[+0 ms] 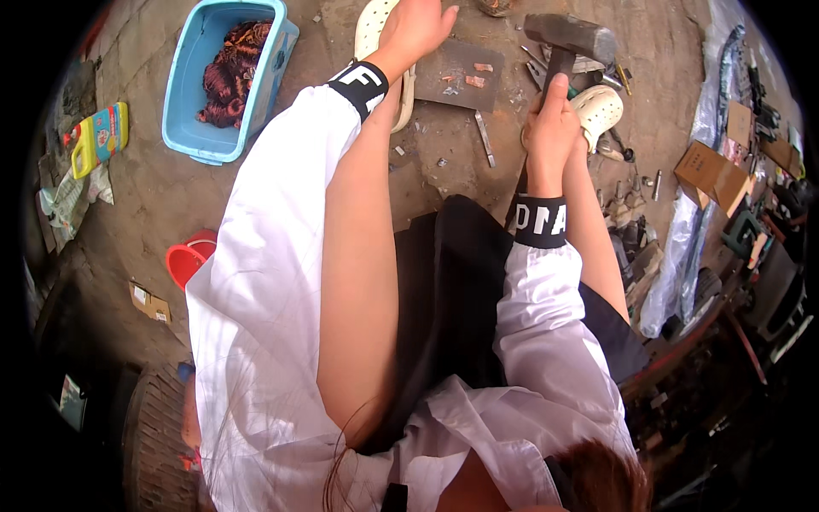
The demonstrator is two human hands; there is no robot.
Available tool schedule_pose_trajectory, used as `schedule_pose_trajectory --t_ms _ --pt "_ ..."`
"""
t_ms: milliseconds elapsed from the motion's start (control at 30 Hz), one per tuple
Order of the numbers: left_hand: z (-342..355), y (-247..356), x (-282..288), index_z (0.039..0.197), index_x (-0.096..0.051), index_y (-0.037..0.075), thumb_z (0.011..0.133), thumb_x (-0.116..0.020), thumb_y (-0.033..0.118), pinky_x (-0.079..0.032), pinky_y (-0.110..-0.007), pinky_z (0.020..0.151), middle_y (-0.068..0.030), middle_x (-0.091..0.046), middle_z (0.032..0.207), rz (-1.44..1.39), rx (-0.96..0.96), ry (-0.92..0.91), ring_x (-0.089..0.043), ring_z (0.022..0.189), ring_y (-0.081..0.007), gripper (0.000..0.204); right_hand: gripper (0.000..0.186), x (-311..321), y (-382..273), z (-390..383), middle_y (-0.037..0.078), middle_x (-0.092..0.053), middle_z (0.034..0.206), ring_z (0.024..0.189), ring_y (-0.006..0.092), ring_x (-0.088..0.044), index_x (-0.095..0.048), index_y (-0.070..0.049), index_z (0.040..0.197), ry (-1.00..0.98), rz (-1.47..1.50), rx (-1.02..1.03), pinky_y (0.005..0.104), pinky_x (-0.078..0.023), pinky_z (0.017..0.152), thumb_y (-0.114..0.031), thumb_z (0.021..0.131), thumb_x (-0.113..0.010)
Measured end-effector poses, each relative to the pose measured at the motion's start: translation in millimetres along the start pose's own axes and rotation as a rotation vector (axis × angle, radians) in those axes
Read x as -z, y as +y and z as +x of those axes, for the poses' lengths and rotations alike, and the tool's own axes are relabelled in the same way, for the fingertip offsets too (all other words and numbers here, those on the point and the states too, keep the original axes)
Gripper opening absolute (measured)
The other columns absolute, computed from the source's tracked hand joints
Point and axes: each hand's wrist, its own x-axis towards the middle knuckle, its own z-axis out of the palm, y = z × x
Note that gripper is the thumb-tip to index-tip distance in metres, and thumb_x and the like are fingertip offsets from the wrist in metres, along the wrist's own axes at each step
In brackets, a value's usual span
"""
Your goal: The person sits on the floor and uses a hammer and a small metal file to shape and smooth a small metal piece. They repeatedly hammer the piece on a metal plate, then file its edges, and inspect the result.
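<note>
My right hand (550,128) grips the handle of a hammer (570,36), whose heavy head is raised at the upper right, beside my right cream clog (600,111). My left hand (416,27) is at the top edge over my left clog (368,30); its fingers are partly cut off, so their grip is unclear. Between my feet lies a dark flat plate (448,55) with several small copper-coloured scraps (476,81) on it. A narrow metal strip (484,136) lies just below the plate. Pliers (536,72) and other tools lie near the hammer, partly hidden.
At left are a blue tub (183,102) holding patterned cloth, a yellow jug (109,136), a red bucket (183,260) and cardboard (149,303). At right are scattered metal parts (623,205), plastic sheeting (674,282), cardboard boxes (708,175) and more clutter on the paved ground (128,222).
</note>
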Motion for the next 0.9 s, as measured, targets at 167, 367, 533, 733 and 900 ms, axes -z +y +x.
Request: schedule_pose_trajectory --t_ms 167,367,533,733,900 --pt "-3.8 3.5 2.9 0.095 -0.052 -0.003 0.085 -0.060 0.019 -0.047 -0.050 0.077 -0.0273 -0.051 0.099 -0.048 -0.003 0.003 -0.055 0.088 -0.0460 0.025 0.064 -6.1 37.7 -14.8 0.020 -0.056 0.059 0.055 0.0322 -0.057 -0.057 0.006 0.070 0.197 -0.350 0.362 0.0381 -0.043 0.054 -0.052 0.095 -0.047" --pt "-4.7 2.9 -3.8 0.096 -0.053 -0.003 0.085 -0.062 0.021 -0.046 -0.051 0.078 -0.0281 -0.051 0.099 -0.023 0.074 0.007 -0.055 0.089 -0.0458 0.028 0.075 -5.6 57.6 14.0 0.025 -0.058 0.062 0.059 0.0348 -0.056 -0.057 0.011 0.063 -0.054 -0.533 -0.015 0.0445 -0.044 0.063 -0.058 0.091 -0.049" --pt "-3.8 1.3 2.5 0.096 -0.053 -0.002 0.085 -0.061 0.022 -0.047 -0.050 0.078 -0.0268 -0.052 0.099 -0.018 0.049 0.008 -0.056 0.089 -0.0452 0.028 0.056 5.4 -20.7 -17.9 -0.003 -0.045 0.055 0.053 0.0061 -0.040 -0.048 -0.002 0.064 0.081 0.035 0.193 0.0251 -0.033 0.048 -0.049 0.095 -0.053" --pt "-1.4 -1.1 -10.7 0.094 -0.053 -0.003 0.085 -0.061 0.021 -0.046 -0.050 0.077 -0.0269 -0.053 0.096 -0.020 -0.036 0.138 -0.056 0.089 -0.0454 0.027 0.060 -15.8 91.9 -16.3 0.033 -0.061 0.076 0.083 0.0472 -0.062 -0.064 0.007 0.077 0.042 -0.934 0.190 0.0436 -0.049 0.075 -0.049 0.092 -0.052" --pt "-6.5 5.0 -4.9 0.095 -0.054 -0.004 0.086 -0.060 0.021 -0.046 -0.050 0.078 -0.0277 -0.054 0.096 -0.088 0.031 0.027 -0.055 0.089 -0.0459 0.028 0.070 -1.3 23.3 -1.7 0.009 -0.051 0.053 0.054 0.0171 -0.047 -0.050 0.004 0.058 -0.008 -0.364 -0.019 0.0357 -0.041 0.056 -0.056 0.093 -0.049"
